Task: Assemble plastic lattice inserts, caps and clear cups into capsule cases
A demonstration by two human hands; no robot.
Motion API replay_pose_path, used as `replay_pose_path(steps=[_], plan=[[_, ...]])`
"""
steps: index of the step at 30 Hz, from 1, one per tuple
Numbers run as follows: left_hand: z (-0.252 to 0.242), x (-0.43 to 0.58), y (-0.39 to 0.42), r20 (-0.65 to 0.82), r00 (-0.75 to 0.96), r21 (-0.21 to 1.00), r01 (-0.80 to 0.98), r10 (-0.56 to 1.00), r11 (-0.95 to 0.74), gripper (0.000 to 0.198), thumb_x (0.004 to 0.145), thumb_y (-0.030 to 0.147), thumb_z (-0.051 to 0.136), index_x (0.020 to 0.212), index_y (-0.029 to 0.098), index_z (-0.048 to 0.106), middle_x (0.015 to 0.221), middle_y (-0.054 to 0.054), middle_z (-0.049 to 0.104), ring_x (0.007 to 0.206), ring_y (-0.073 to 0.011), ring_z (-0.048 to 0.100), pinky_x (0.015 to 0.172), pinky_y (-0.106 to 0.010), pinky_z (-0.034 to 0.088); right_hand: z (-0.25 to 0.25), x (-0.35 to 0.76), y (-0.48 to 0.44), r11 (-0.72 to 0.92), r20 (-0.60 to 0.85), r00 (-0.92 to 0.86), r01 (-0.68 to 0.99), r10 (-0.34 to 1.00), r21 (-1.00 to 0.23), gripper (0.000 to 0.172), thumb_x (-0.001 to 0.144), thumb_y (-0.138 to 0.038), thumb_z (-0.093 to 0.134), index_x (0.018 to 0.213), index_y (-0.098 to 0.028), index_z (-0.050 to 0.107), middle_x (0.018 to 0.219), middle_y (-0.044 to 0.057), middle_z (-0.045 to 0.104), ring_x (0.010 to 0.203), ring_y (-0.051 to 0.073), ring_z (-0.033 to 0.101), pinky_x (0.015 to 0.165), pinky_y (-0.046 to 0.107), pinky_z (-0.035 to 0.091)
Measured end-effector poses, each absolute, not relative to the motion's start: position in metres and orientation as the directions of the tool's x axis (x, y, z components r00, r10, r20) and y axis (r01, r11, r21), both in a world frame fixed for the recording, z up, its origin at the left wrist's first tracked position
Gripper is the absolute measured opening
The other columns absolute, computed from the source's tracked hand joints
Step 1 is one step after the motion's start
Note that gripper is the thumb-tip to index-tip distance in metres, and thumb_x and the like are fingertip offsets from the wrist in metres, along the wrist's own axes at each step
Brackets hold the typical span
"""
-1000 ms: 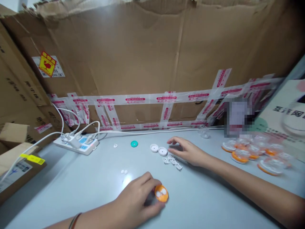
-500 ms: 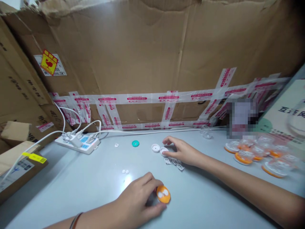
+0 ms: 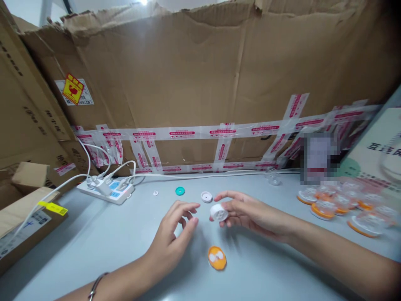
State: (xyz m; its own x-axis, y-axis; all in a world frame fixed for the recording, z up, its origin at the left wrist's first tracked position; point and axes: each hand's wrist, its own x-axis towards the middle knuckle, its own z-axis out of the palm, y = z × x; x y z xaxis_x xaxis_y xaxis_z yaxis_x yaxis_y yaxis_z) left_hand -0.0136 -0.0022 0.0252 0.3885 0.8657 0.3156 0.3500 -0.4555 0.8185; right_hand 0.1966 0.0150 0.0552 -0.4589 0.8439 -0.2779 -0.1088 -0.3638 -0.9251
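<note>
My right hand holds a small white round cap between thumb and fingers, raised a little over the grey table. My left hand hovers just left of that cap with its fingers apart and curled, holding nothing. An orange disc with two white pieces on it lies on the table below both hands. A second white cap and a teal ring lie farther back.
A white power strip with plugs and cables sits at the back left. Several orange-and-clear discs are grouped at the right. Taped cardboard walls enclose the back and left. A tiny white piece lies near the strip.
My right hand picked up a white cap and brought it nearer. My left hand let go of the orange disc and rose toward the cap. The view shifted slightly.
</note>
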Motion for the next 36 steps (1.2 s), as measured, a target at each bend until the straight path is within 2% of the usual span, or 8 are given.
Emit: replay_pose_path(steps=[10, 13, 16, 20, 24, 28, 32, 36], plan=[[0.023, -0.012, -0.002, 0.233, 0.464, 0.934, 0.137, 0.854, -0.329, 0.018, 0.083, 0.032, 0.054, 0.076, 0.016, 0.055, 0.092, -0.007, 0.057, 0.090, -0.0185, 0.054, 0.078, -0.030, 0.040, 0.035, 0.185, -0.002, -0.249, -0.205, -0.492, -0.024, 0.846, -0.968, 0.044, 0.070, -0.048, 0.065, 0.098, -0.020, 0.045, 0.086, 0.003, 0.063, 0.079, 0.014, 0.060, 0.082, 0.032, 0.043], [0.023, -0.015, 0.002, 0.201, 0.405, 0.961, 0.097, 0.892, -0.261, 0.022, 0.082, 0.036, 0.056, 0.074, 0.016, 0.050, 0.103, -0.008, 0.057, 0.097, -0.0195, 0.052, 0.083, -0.031, 0.039, 0.027, 0.195, -0.008, -0.022, -0.125, -0.458, 0.225, 0.880, -0.974, 0.051, 0.066, -0.047, 0.069, 0.105, -0.022, 0.047, 0.102, 0.006, 0.058, 0.091, 0.019, 0.055, 0.085, 0.035, 0.042], [0.019, -0.015, 0.004, 0.145, 0.394, 0.981, 0.063, 0.907, -0.184, 0.025, 0.081, 0.040, 0.057, 0.074, 0.017, 0.048, 0.102, -0.007, 0.059, 0.095, -0.0185, 0.054, 0.084, -0.031, 0.038, 0.014, 0.199, -0.015, 0.202, -0.086, -0.495, 0.500, 0.864, -0.842, 0.061, 0.058, -0.041, 0.077, 0.111, -0.022, 0.052, 0.107, 0.007, 0.052, 0.101, 0.024, 0.049, 0.090, 0.039, 0.039], [0.012, -0.013, 0.002, 0.126, 0.444, 0.986, 0.040, 0.887, -0.160, 0.024, 0.081, 0.037, 0.058, 0.075, 0.016, 0.049, 0.098, -0.006, 0.060, 0.091, -0.0171, 0.054, 0.083, -0.031, 0.039, 0.002, 0.193, -0.022, 0.306, -0.027, -0.520, 0.544, 0.854, -0.781, 0.040, 0.065, -0.034, 0.073, 0.101, -0.021, 0.062, 0.102, 0.007, 0.052, 0.101, 0.024, 0.048, 0.091, 0.038, 0.038], [0.010, -0.012, -0.002, 0.110, 0.460, 0.991, 0.017, 0.881, -0.133, 0.022, 0.081, 0.035, 0.059, 0.075, 0.016, 0.050, 0.099, -0.007, 0.061, 0.091, -0.0165, 0.055, 0.084, -0.031, 0.039, 0.002, 0.189, -0.023, 0.255, 0.009, -0.463, 0.472, 0.887, -0.844, 0.023, 0.065, -0.020, 0.069, 0.087, -0.021, 0.063, 0.093, 0.004, 0.057, 0.090, 0.019, 0.053, 0.084, 0.034, 0.041], [0.012, -0.011, -0.002, 0.052, 0.475, 0.998, -0.041, 0.878, -0.037, 0.026, 0.076, 0.038, 0.064, 0.073, 0.015, 0.051, 0.103, -0.008, 0.062, 0.097, -0.0186, 0.056, 0.087, -0.033, 0.039, 0.006, 0.189, -0.021, -0.030, -0.122, -0.397, 0.231, 0.910, -0.972, 0.029, 0.062, -0.020, 0.069, 0.088, -0.020, 0.057, 0.082, 0.001, 0.063, 0.073, 0.014, 0.056, 0.072, 0.029, 0.045], [0.012, -0.008, 0.000, -0.021, 0.482, 0.993, -0.091, 0.876, 0.074, 0.031, 0.070, 0.039, 0.070, 0.068, 0.015, 0.050, 0.097, -0.008, 0.065, 0.094, -0.0197, 0.059, 0.086, -0.034, 0.041, 0.010, 0.185, -0.018, -0.213, -0.228, -0.348, 0.079, 0.909, -0.974, 0.037, 0.057, -0.023, 0.073, 0.091, -0.018, 0.060, 0.080, 0.000, 0.064, 0.069, 0.013, 0.058, 0.068, 0.028, 0.046], [0.007, -0.008, 0.003, -0.056, 0.468, 0.983, -0.131, 0.882, 0.132, 0.034, 0.069, 0.033, 0.072, 0.095, 0.018, 0.055, 0.094, -0.005, 0.065, 0.084, -0.0156, 0.060, 0.078, -0.030, 0.044, 0.011, 0.182, -0.017, -0.207, -0.212, -0.302, 0.049, 0.929, -0.977, 0.044, 0.055, -0.024, 0.074, 0.096, -0.018, 0.062, 0.080, 0.000, 0.065, 0.072, 0.014, 0.061, 0.073, 0.030, 0.048]])
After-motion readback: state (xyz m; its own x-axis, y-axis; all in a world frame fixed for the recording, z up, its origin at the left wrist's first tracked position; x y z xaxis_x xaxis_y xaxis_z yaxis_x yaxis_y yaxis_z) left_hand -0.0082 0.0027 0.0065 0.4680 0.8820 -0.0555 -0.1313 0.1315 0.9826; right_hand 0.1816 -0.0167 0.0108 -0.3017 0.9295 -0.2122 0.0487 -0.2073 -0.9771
